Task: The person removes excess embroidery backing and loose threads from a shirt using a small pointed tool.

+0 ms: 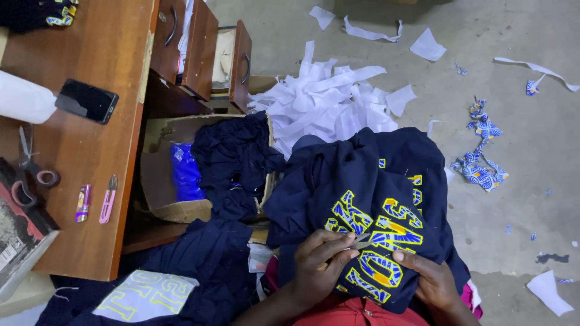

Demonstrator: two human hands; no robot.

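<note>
On lap, bottom centre: navy garment (362, 199) with yellow-blue lettering. Left hand (320, 259) grip closed on small metal snips (361, 240), tips at lettering. Right hand (432, 279) grip pinching garment fabric. Worktop (103, 54) left: phone (87, 101), scissors (27, 166). Floor: white paper scraps (329, 99).

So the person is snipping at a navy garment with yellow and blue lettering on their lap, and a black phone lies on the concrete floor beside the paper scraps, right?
Not quite. The head view shows the black phone lying on the wooden desk, not on the floor. The rest holds: the left hand works small snips at the navy garment with yellow and blue lettering, which the right hand steadies, with white paper scraps on the concrete floor.
</note>
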